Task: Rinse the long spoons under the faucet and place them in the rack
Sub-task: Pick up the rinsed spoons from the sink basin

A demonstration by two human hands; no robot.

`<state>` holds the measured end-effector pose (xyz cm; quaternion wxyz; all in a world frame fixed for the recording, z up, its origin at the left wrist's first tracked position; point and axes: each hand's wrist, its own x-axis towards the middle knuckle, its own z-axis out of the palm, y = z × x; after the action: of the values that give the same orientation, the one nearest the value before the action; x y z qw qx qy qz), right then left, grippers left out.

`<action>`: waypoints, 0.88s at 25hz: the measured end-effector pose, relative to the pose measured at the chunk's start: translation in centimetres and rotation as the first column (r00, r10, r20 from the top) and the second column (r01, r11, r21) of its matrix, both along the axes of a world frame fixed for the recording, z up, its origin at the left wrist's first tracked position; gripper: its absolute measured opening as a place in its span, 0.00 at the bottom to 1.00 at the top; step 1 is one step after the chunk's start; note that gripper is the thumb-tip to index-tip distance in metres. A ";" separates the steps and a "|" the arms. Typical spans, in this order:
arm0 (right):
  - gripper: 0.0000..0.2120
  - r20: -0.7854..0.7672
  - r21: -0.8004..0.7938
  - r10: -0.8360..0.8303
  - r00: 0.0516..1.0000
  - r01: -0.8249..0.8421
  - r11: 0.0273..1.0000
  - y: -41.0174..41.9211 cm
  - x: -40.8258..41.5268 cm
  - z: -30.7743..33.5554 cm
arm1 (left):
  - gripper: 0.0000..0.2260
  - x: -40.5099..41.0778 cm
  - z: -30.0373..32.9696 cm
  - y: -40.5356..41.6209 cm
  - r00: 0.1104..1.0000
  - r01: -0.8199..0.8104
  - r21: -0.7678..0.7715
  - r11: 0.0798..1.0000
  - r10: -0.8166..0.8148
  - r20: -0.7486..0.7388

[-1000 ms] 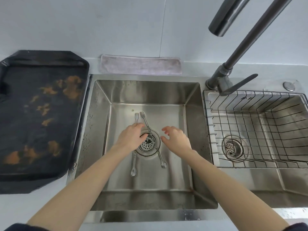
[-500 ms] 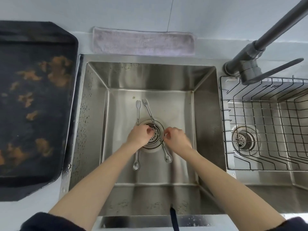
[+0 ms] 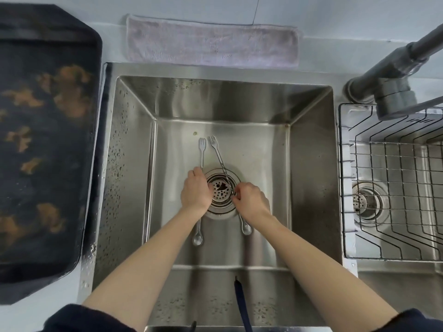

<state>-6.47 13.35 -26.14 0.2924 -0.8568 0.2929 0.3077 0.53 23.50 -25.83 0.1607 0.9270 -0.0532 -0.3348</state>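
Pale countertop (image 3: 40, 315) surrounds a steel double sink (image 3: 311, 178), viewed from above by the person bent over it. Both bare forearms reach down into the left basin, dark sleeves pushed back at the bottom edge of the view.

Two long spoons lie on the basin floor, each with a small fork at its far end and a spoon bowl at its near end. The left spoon (image 3: 202, 153) runs straight, just left of the drain (image 3: 221, 190); the right spoon (image 3: 217, 150) slants across the drain's strainer.

The left hand (image 3: 195, 190) rests knuckles-up over the middle of the left spoon, fingers curled down onto the handle; whether they actually grip it cannot be told from this angle. The right hand (image 3: 251, 200) pinches the right spoon's handle between thumb and fingertips at the drain's right rim.

A wire rack (image 3: 359, 236) sits in the right basin over a second drain, holding nothing visible. The dark grey faucet (image 3: 393, 80) stands at the upper right, its spout leaving the view; no water is seen running. A lilac cloth (image 3: 213, 44) lies flat behind the sink, and a black mat (image 3: 48, 152) with orange-brown patches covers the counter on the left.
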 end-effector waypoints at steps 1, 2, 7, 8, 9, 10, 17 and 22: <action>0.13 -0.001 -0.005 0.006 1.000 -0.006 1.000 0.1 0.1 -0.1 | 0.15 0.1 -0.1 0.2 1.000 -0.008 0.009 1.000 0.008 -0.001; 0.13 -0.004 -0.011 0.012 1.000 -0.012 1.000 0.1 0.3 -0.2 | 0.15 0.2 -0.3 0.5 1.000 -0.011 0.017 1.000 0.011 -0.006; 0.13 -0.003 -0.042 0.009 1.000 -0.009 0.999 0.3 0.9 -0.5 | 0.13 0.2 -1.2 1.2 1.000 0.001 0.023 1.000 -0.001 -0.024; 0.13 -0.003 -0.046 0.013 1.000 -0.013 0.999 0.3 1.0 -0.5 | 0.12 0.2 -1.2 1.2 1.000 0.008 0.027 1.000 -0.007 -0.017; 0.13 -0.006 -0.048 0.020 1.000 -0.020 0.999 0.4 1.1 -0.6 | 0.12 0.3 -1.3 1.3 1.000 0.014 0.033 0.999 -0.014 -0.009; 0.13 -0.007 -0.051 0.026 1.000 -0.027 0.998 0.3 1.1 -0.7 | 0.11 0.4 -1.3 1.3 1.000 0.017 0.038 0.999 -0.017 -0.006; 0.12 0.012 -0.061 -0.012 1.000 0.013 0.998 0.5 1.0 0.1 | 0.11 0.7 -1.4 1.4 1.000 -0.003 0.024 1.000 0.003 -0.002; 0.12 0.075 -0.057 -0.036 0.996 0.041 0.998 0.6 0.3 1.6 | 0.10 0.6 -0.1 2.1 0.999 -0.054 -0.034 0.998 0.053 -0.007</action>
<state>-6.18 13.98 -24.56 0.2836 -0.8701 0.3071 0.2612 1.17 25.63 -25.91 0.1857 0.9242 -0.0337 -0.3321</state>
